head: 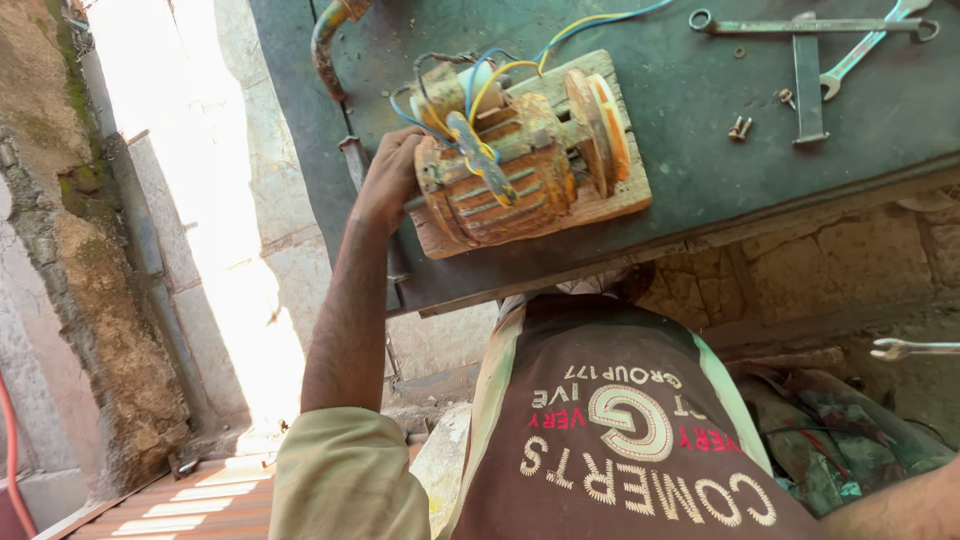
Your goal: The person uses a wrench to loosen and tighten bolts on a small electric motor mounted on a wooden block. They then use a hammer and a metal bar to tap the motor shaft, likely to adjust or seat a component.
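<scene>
A rusty orange electric motor [510,170] lies on a wooden board [625,195] near the front edge of a dark metal table [700,110]. Blue and yellow wires [495,75] run from its top toward the back of the table. My left hand [388,178] reaches up from the lower left and grips the motor's left end, fingers curled on the housing. Only my right forearm [900,510] shows, at the bottom right corner; the hand itself is out of frame. A silver spanner [915,348] pokes in from the right edge; what holds it is hidden.
Spanners [860,50], a long flat bar tool [808,80] and loose bolts [740,127] lie at the table's back right. A bent rusty pipe [325,50] stands at its left edge. A stone wall [100,300] rises on the left, and rags and scrap [840,430] lie below the table.
</scene>
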